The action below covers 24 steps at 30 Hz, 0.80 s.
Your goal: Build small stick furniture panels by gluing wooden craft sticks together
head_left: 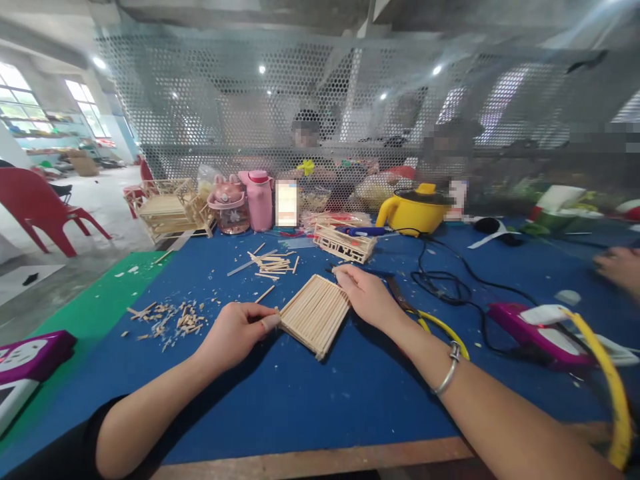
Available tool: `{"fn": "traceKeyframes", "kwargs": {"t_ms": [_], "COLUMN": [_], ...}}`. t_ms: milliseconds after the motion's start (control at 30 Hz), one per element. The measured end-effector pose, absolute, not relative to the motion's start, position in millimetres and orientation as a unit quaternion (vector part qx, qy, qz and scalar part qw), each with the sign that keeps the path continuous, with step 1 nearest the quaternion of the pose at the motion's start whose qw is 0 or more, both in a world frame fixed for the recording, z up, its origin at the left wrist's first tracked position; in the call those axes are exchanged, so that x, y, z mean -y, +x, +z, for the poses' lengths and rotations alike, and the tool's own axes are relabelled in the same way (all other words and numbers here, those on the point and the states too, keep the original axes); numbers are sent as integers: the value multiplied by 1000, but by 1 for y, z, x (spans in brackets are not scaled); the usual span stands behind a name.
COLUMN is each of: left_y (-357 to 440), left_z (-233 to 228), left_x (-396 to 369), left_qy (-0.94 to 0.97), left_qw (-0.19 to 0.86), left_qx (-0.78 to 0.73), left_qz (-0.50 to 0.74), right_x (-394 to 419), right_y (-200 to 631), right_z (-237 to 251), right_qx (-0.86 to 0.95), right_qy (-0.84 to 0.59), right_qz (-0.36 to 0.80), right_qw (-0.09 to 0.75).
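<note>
A square panel of pale wooden sticks (316, 312), laid side by side, is held just over the blue tabletop. My left hand (245, 332) pinches its left corner between thumb and fingers. At the panel's upper right edge, my right hand (367, 293) is closed on it, with part of the fingers hidden. Beyond the panel lies a loose pile of short wooden sticks (276, 264). Broken stick ends (187, 319) are scattered left of my left hand. A small stick-built frame (345, 243) sits farther back, with a blue tool (364, 231) resting on it.
A yellow pot (419, 212), pink bottle (259, 201) and stick-built model (173, 208) line the back. Black cable (440, 287) and a purple power strip (543, 333) lie to the right. Another person's hand (620, 268) is at the far right. A perforated screen (250, 100) stands behind.
</note>
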State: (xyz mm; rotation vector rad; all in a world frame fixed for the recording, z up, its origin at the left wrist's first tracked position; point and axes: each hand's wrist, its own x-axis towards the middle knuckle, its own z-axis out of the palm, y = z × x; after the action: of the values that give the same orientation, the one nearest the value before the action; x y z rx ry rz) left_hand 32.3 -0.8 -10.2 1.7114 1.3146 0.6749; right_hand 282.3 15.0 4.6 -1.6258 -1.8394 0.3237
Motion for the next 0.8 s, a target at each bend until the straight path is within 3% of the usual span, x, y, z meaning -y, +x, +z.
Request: {"fn": "traceKeyframes", "kwargs": {"t_ms": [367, 800], "left_y": [32, 33], "left_z": [-14, -10], "left_x": [0, 1], "left_qy": [688, 695], "left_qw": [416, 397], "left_qx": [-528, -528], "left_qz": [272, 284], "right_x": [-17, -16], "right_y": [291, 289], "right_z": [9, 10], "right_qx": [722, 734], "right_qy": [-634, -633], "right_qz": [93, 57], "right_qw": [261, 240]}}
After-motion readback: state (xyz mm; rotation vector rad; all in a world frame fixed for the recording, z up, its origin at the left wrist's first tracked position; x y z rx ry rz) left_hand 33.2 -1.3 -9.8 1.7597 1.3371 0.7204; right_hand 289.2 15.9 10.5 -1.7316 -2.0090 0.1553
